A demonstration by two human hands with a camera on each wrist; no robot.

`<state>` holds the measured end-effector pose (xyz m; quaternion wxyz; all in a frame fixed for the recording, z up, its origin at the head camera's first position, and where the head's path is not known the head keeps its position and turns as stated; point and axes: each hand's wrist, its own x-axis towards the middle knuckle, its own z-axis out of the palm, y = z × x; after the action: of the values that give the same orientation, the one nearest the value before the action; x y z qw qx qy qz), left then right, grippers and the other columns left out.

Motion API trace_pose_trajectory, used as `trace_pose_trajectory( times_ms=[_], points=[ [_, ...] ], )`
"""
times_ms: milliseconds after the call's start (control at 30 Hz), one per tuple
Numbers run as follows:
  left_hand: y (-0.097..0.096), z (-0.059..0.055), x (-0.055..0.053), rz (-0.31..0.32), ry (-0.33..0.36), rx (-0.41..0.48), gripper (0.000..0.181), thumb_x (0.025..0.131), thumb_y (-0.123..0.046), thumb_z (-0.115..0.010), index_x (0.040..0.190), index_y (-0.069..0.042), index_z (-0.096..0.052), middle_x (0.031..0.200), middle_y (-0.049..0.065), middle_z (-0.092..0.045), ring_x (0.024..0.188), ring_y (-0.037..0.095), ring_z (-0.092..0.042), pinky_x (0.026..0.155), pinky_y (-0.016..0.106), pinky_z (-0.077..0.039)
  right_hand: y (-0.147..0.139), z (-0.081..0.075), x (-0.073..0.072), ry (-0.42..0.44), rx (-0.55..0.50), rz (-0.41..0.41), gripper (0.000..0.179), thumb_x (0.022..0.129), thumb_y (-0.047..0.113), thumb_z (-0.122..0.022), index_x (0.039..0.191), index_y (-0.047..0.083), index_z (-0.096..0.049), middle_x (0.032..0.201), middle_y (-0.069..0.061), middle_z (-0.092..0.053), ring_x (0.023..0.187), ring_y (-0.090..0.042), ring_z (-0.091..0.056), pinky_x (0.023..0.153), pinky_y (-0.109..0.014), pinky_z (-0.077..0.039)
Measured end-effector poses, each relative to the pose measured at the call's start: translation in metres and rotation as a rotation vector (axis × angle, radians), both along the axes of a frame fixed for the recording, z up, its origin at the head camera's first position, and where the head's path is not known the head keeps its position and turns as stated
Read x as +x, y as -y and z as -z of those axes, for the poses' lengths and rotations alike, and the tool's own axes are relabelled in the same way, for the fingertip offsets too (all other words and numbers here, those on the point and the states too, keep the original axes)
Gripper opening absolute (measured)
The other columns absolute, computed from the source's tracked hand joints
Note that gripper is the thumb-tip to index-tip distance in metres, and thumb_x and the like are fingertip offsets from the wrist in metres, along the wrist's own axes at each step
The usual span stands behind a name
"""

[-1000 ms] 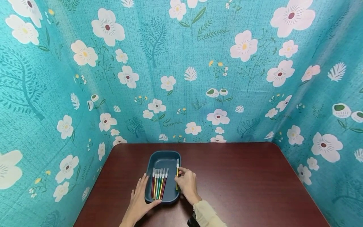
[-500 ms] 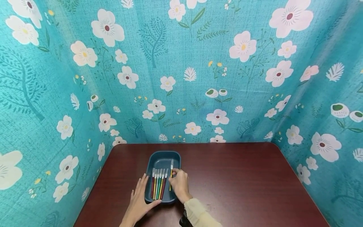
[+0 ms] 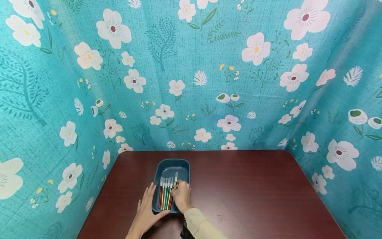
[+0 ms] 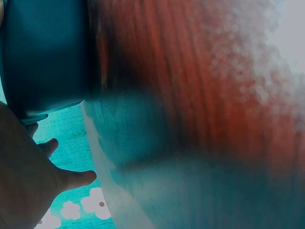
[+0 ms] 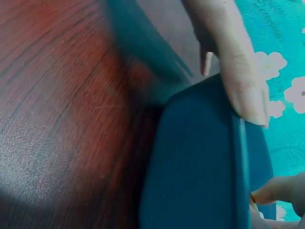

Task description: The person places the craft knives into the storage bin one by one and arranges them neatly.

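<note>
A dark blue tray [image 3: 174, 160] holds a row of slim pens [image 3: 165, 196] with translucent caps and red, yellow and green barrels. My right hand [image 3: 181, 197] pinches one more pen [image 3: 176, 175], its cap pointing away from me, just right of the row and inside the tray. The left hand [image 3: 144, 212] rests against the tray with spread fingers along the left side and the thumb at the near rim. In the right wrist view, the left thumb [image 5: 245, 90] lies over the rim, and right fingertips [image 5: 274, 191] show beyond the wall.
The tray stands on a dark red-brown wooden table [image 3: 250, 192], left of its middle. A teal flowered curtain [image 3: 191, 109] hangs behind the table and along both sides.
My right hand has moved left with the pen, from the tray's right wall to beside the row. The left hand and the tray have stayed in place.
</note>
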<state>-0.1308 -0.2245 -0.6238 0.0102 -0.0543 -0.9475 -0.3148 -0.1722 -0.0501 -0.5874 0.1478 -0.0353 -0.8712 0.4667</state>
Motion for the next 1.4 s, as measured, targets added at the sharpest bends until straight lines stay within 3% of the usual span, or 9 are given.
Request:
trace_pose_trajectory(
  times_ms=[133, 200, 267, 400, 700, 933, 1067, 1200, 1400],
  points=[
    [0.002, -0.001, 0.001, 0.0, 0.006, 0.012, 0.122, 0.079, -0.066, -0.085, 0.17, -0.013, -0.023, 0.176, 0.013, -0.016, 0.159, 0.046, -0.016, 0.11, 0.086, -0.018, 0.008, 0.002, 0.003, -0.002, 0.061, 0.022, 0.015, 0.072, -0.016, -0.077, 0.077, -0.003, -0.071, 0.069, -0.009, -0.062, 0.063, -0.022, -0.062, 0.055, -0.037, -0.052],
    [0.002, -0.001, 0.0, -0.003, 0.011, 0.017, 0.121, 0.079, -0.065, -0.085, 0.169, -0.013, -0.024, 0.176, 0.014, -0.017, 0.158, 0.047, -0.017, 0.109, 0.087, -0.018, 0.011, 0.006, 0.003, -0.003, 0.091, 0.024, 0.03, 0.073, -0.017, -0.074, 0.062, 0.005, -0.058, 0.064, -0.008, -0.058, 0.057, -0.02, -0.057, 0.051, -0.037, -0.049],
    [0.002, -0.001, 0.0, -0.005, 0.013, 0.019, 0.121, 0.079, -0.064, -0.086, 0.169, -0.013, -0.024, 0.176, 0.015, -0.018, 0.158, 0.047, -0.017, 0.109, 0.087, -0.018, 0.014, 0.011, 0.001, -0.002, 0.124, 0.026, 0.042, 0.074, -0.018, -0.072, 0.056, 0.011, -0.047, 0.061, -0.009, -0.055, 0.054, -0.02, -0.056, 0.049, -0.036, -0.048],
    [0.001, -0.001, -0.001, 0.002, 0.016, 0.03, 0.121, 0.079, -0.065, -0.085, 0.169, -0.013, -0.024, 0.175, 0.016, -0.018, 0.158, 0.048, -0.017, 0.109, 0.088, -0.017, 0.015, 0.017, 0.001, -0.001, 0.126, 0.018, 0.046, 0.075, -0.02, -0.071, 0.055, 0.011, -0.044, 0.06, -0.011, -0.054, 0.054, -0.028, -0.061, 0.05, -0.039, -0.051],
    [0.0, 0.0, 0.001, 0.002, -0.026, 0.026, 0.12, 0.078, -0.064, -0.086, 0.168, -0.012, -0.027, 0.174, 0.016, -0.021, 0.157, 0.049, -0.02, 0.108, 0.087, -0.02, 0.014, 0.016, 0.006, -0.016, 0.117, 0.02, 0.016, 0.072, -0.017, -0.076, 0.071, -0.005, -0.066, 0.069, -0.013, -0.058, 0.063, -0.038, -0.066, 0.055, -0.046, -0.056],
    [0.001, -0.001, 0.002, 0.009, -0.028, 0.013, 0.119, 0.078, -0.064, -0.086, 0.168, -0.011, -0.028, 0.174, 0.016, -0.021, 0.157, 0.048, -0.02, 0.108, 0.087, -0.021, 0.013, 0.013, 0.004, -0.043, 0.102, 0.017, 0.016, 0.073, -0.016, -0.076, 0.086, -0.007, -0.073, 0.076, -0.014, -0.062, 0.07, -0.039, -0.068, 0.062, -0.049, -0.058],
    [0.0, -0.004, 0.002, 0.015, -0.016, 0.008, 0.118, 0.079, -0.061, -0.087, 0.168, -0.011, -0.027, 0.175, 0.015, -0.019, 0.157, 0.049, -0.019, 0.108, 0.087, -0.021, 0.003, 0.007, 0.002, -0.033, -0.017, -0.049, 0.031, 0.075, -0.013, -0.076, 0.106, -0.008, -0.077, 0.087, -0.018, -0.071, 0.074, -0.028, -0.071, 0.066, -0.041, -0.059],
    [-0.001, -0.006, 0.002, 0.026, -0.028, 0.005, 0.118, 0.078, -0.062, -0.087, 0.167, -0.01, -0.029, 0.175, 0.015, -0.02, 0.157, 0.05, -0.019, 0.109, 0.087, -0.02, -0.013, -0.002, 0.004, 0.01, -0.166, -0.097, 0.037, 0.077, -0.01, -0.078, 0.113, -0.006, -0.076, 0.097, -0.02, -0.076, 0.074, -0.017, -0.073, 0.067, -0.029, -0.059],
    [0.001, -0.007, 0.002, 0.029, -0.054, 0.002, 0.117, 0.079, -0.062, -0.087, 0.167, -0.01, -0.03, 0.174, 0.016, -0.024, 0.157, 0.049, -0.021, 0.112, 0.085, -0.017, -0.035, -0.014, 0.013, -0.014, -0.244, -0.128, 0.033, 0.079, -0.012, -0.078, 0.112, -0.003, -0.076, 0.106, -0.021, -0.077, 0.08, -0.023, -0.077, 0.066, -0.024, -0.059]
  ],
)
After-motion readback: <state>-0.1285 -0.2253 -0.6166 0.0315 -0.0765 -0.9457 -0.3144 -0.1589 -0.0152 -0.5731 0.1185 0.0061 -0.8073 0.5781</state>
